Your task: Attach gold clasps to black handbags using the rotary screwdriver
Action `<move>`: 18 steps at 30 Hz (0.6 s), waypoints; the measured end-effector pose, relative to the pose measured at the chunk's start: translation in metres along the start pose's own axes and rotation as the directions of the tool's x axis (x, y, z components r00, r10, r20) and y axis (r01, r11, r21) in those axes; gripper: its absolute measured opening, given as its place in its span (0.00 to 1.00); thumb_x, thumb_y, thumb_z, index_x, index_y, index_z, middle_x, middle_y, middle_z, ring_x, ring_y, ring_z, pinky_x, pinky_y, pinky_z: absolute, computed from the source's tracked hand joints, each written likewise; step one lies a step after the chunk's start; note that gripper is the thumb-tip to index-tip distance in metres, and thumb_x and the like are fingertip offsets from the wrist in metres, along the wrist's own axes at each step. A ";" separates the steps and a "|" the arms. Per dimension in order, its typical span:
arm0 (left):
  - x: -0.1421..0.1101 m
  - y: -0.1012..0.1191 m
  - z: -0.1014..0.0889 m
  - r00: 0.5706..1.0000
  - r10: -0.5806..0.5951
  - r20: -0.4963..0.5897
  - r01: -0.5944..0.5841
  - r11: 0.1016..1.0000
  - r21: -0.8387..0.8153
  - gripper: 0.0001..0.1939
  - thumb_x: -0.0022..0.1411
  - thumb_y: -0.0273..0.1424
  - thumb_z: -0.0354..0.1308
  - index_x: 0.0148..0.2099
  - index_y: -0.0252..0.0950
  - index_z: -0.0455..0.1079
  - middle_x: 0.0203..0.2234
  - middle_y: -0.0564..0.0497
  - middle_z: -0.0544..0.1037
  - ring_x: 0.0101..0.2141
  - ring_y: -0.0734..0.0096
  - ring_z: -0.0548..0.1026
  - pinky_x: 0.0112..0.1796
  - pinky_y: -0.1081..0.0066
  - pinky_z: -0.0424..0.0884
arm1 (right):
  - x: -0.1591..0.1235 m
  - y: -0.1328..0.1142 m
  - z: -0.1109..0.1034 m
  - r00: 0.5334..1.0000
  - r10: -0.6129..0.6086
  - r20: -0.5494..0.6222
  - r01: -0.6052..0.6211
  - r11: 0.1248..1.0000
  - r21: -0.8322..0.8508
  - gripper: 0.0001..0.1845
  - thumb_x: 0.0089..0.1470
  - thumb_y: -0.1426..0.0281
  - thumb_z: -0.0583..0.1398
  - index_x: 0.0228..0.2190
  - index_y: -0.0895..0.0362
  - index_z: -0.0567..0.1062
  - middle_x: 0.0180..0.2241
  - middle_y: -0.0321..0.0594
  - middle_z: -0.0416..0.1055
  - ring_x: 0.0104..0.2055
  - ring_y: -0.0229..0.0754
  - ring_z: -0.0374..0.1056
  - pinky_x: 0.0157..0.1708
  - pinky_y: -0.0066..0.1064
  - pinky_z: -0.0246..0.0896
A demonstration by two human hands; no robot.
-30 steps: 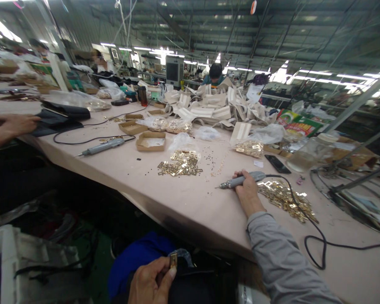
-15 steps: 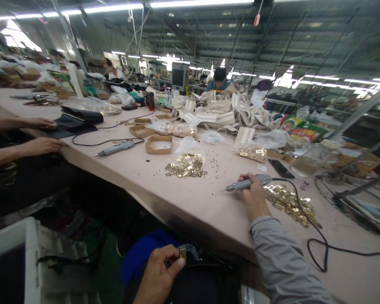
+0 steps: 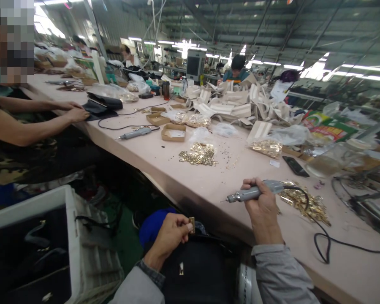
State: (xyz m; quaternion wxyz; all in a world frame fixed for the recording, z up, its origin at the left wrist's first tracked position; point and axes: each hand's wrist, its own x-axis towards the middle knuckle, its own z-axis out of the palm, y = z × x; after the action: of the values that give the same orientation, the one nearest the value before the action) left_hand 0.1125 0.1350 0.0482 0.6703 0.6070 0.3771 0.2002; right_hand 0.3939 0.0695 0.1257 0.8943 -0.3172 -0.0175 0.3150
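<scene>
My right hand (image 3: 262, 202) is wrapped round a grey electric screwdriver (image 3: 253, 193), its tip pointing left above the table's near edge and its black cord trailing right. Between thumb and fingers of my left hand (image 3: 174, 232), a small gold metal plate (image 3: 192, 225) stands upright. Below that hand lies a black leather-like piece (image 3: 196, 266) on my lap, with a gold metal fitting (image 3: 181, 269) on its surface. A heap of gold fittings (image 3: 307, 202) lies beyond my right hand. Another pile of gold frames (image 3: 199, 154) is farther in, with tiny screws (image 3: 228, 156) scattered beside it.
A white crate (image 3: 91, 245) with black pieces stands at lower left. A co-worker's hands (image 3: 77, 112) rest on black material at the table's left edge. A second screwdriver (image 3: 134, 133), a cardboard box (image 3: 173, 133), a phone (image 3: 295, 166) and pale strips (image 3: 234, 103) lie on the table.
My view has turned left and down, showing more of the crate and my lap. The right hand has lifted the screwdriver back from the screws towards the table edge. The co-worker's hands have come together.
</scene>
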 end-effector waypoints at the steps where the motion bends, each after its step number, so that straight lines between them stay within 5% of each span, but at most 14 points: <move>1: 0.000 0.002 0.000 1.000 -0.012 0.009 0.012 1.000 -0.027 0.14 0.54 0.38 0.64 0.27 0.31 0.74 0.13 0.54 0.72 0.15 0.77 0.66 0.20 0.76 0.61 | -0.008 0.005 -0.001 1.000 0.016 0.002 -0.016 1.000 -0.008 0.11 0.50 0.81 0.65 0.33 0.58 0.70 0.30 0.33 0.66 0.32 0.34 0.69 0.26 0.21 0.70; 9: -0.002 0.001 -0.006 0.996 -0.087 0.006 0.086 0.977 -0.197 0.15 0.49 0.38 0.70 0.25 0.30 0.75 0.12 0.52 0.73 0.14 0.78 0.67 0.17 0.78 0.62 | -0.063 0.056 -0.012 0.986 0.167 0.029 -0.164 0.983 -0.081 0.11 0.50 0.78 0.69 0.31 0.60 0.71 0.31 0.34 0.66 0.34 0.34 0.68 0.26 0.20 0.69; 18: -0.006 -0.002 -0.009 0.998 -0.065 -0.013 0.060 0.972 -0.228 0.11 0.51 0.33 0.68 0.26 0.29 0.76 0.12 0.51 0.73 0.14 0.78 0.68 0.16 0.79 0.63 | -0.072 0.083 -0.020 0.981 0.189 0.038 -0.182 0.974 -0.137 0.14 0.50 0.75 0.71 0.32 0.58 0.71 0.31 0.33 0.67 0.34 0.35 0.69 0.28 0.22 0.70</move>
State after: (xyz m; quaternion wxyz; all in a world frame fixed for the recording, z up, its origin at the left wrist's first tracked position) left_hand 0.1016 0.1356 0.0483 0.7375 0.5118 0.3775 0.2272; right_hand 0.2948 0.0667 0.0744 0.8372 -0.3682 -0.0317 0.4032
